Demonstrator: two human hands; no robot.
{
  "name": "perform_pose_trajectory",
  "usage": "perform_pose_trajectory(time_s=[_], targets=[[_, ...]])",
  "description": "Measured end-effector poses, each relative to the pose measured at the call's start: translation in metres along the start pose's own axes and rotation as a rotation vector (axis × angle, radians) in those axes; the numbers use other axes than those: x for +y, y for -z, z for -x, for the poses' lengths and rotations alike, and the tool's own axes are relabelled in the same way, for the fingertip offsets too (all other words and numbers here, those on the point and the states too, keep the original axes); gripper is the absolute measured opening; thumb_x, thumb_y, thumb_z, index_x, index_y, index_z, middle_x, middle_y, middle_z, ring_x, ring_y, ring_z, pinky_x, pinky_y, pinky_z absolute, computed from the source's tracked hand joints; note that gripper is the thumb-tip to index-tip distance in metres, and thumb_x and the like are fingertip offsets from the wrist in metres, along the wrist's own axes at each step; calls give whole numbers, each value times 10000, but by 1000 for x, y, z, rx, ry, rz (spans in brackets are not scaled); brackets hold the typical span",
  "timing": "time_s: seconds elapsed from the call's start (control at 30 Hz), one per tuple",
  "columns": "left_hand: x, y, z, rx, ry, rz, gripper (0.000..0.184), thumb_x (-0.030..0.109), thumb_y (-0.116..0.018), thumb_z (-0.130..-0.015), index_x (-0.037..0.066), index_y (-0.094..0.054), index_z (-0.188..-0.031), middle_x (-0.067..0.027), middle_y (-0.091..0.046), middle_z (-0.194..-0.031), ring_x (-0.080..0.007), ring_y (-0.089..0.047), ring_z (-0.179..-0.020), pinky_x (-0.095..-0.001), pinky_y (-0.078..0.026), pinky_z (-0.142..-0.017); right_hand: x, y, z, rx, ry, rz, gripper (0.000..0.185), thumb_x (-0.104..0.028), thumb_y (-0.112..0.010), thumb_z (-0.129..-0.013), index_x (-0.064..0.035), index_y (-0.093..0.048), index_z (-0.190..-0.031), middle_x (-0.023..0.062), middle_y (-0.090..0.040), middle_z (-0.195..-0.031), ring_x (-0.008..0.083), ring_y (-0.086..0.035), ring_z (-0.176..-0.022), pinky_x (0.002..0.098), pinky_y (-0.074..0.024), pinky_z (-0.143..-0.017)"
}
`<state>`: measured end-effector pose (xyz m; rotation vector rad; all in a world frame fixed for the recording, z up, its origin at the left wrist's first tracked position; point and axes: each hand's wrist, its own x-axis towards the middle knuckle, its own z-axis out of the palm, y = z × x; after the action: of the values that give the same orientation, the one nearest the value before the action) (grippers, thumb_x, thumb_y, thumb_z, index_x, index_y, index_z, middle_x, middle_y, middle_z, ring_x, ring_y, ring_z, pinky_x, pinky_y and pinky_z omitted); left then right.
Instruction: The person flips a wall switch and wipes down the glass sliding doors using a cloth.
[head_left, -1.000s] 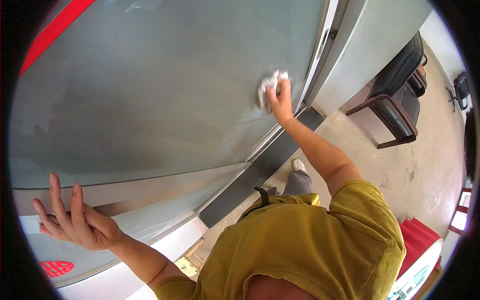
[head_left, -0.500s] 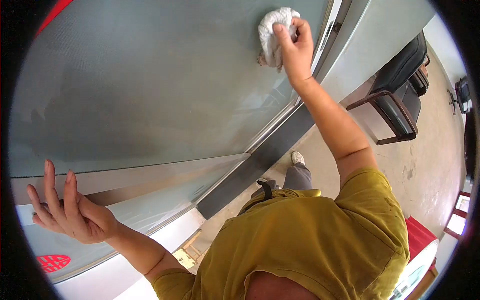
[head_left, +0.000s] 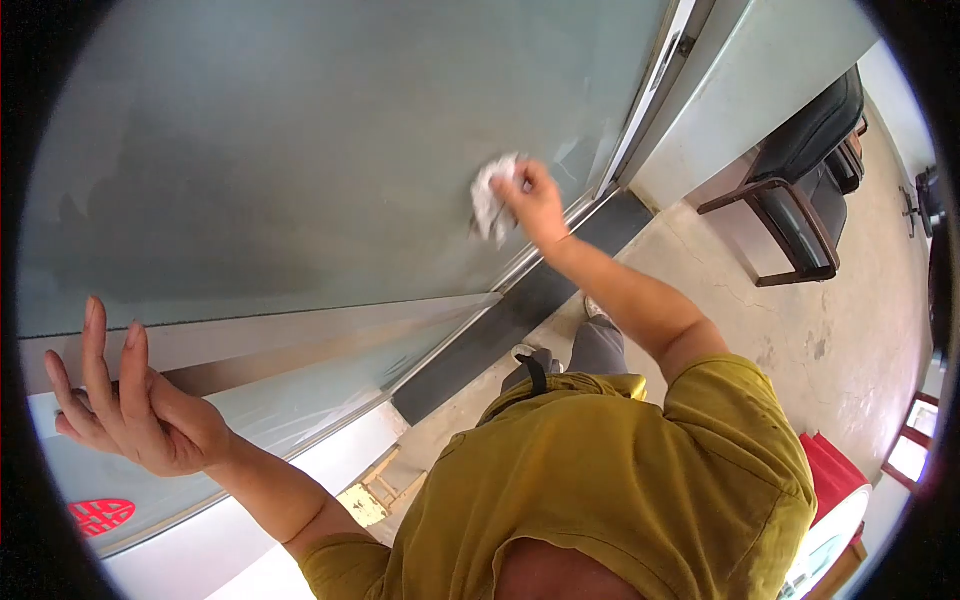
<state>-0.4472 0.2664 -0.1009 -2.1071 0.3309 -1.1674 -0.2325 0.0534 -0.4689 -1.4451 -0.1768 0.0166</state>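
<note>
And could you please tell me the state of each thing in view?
Right hand: closed on the cloth
Cloth: bunched up
Left hand: open
Glass panel: streaked in places
Black chair: standing on the floor
Floor: marked in patches
Red sticker: stuck on

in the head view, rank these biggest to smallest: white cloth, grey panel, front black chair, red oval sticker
1. grey panel
2. front black chair
Unranked: white cloth and red oval sticker look close; the right hand hides part of the cloth.
</note>
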Motion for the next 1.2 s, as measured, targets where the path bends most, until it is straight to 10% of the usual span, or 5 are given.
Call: perform_pose_trajectory(time_s=[0.33, 0.57, 0.8, 1.0, 1.2], targets=[[9, 2, 7, 39, 12, 34, 288, 173, -452, -958, 208, -738, -952, 4, -665, -1197, -276, -465, -1285, -448, -163, -1124, -34, 4, -23, 182, 530, 127, 262, -136, -724, -795, -37, -562, -975, 77, -511, -922, 192, -504, -863, 306, -428, -749], [11, 3, 6, 51, 1, 113, 290, 174, -446, -969, 188, -734, -947, -10, -669, -1187, -260, -469, -1279, -426, -149, -1129, 81, -46, 67, -132, -228, 9, 247, -170, -717, -861, -57, -561, -1016, -6, -527, -859, 70, -491, -778, 235, -436, -686], [29, 0, 24, 14, 61, 132, 248, 226, -486, -961, 271, -722, -903, 4, -663, -1196, -234, -420, -1324, -419, -69, -1158, -85, -31, 31, -67, -27, -456, 217, -130, -729, -833, -54, -567, -957, 9, -508, -934, 74, -491, -775, 235, -444, -688], [55, 5, 40, -16, 150, 248, 207, 250, -538, -910, 318, -717, -830, -16, -621, -1266, -242, -396, -1344, -419, -2, -1180, 6, -23, 42, -84, 143, 112, 238, -144, -741, -810, -41, -580, -951, 32, -536, -931, 97, -497, -773, 242, -432, -669], [92, 10, 80, -180, 245, 426, 206, 207, -572, -871, 334, -695, -764, -42, -611, -1269, -236, -368, -1362, -443, -8, -1187, 97, -47, 73, -238, -493, 74, 153, -136, -717, -820, -28, -619, -865, -12, -541, -749, 95, -523, -674, 254, -439, -601]])
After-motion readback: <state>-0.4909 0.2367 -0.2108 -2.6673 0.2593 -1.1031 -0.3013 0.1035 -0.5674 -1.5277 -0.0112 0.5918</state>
